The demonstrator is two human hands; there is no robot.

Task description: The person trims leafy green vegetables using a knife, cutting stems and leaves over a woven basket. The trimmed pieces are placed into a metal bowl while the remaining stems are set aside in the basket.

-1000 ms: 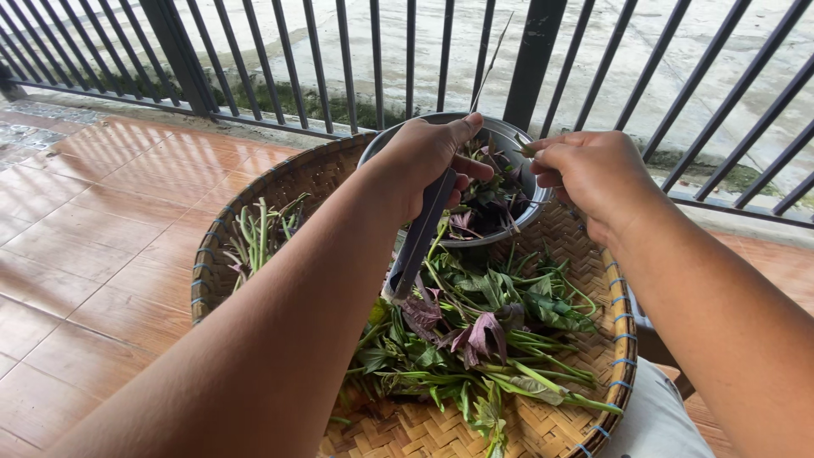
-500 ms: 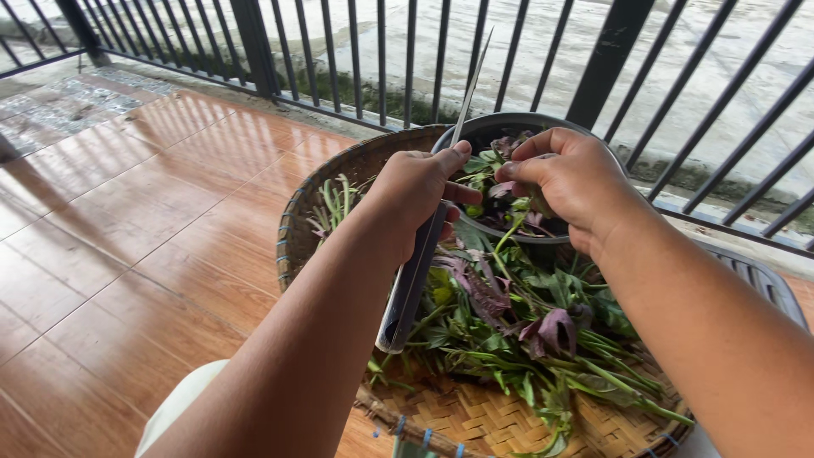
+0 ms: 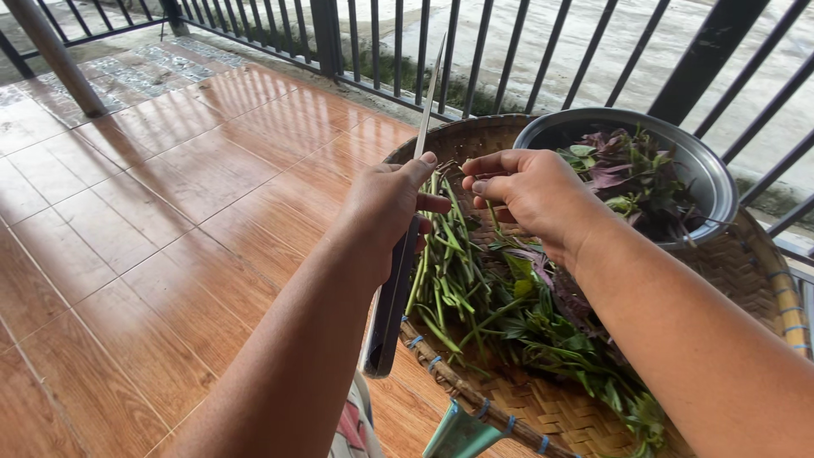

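A knife [image 3: 398,254] is gripped blade-up in the left hand [image 3: 386,203] while what seems a thin stem is pinched by the right hand [image 3: 521,191] above the woven tray [image 3: 543,407], so fingertips could be nicked.

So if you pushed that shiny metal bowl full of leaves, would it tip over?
Probably not. The metal bowl looks wide and low, so it would likely slide rather than tip. It sits on the woven tray, whose rough weave may slow it. The purple and green leaves inside look light, so it should shift easily.
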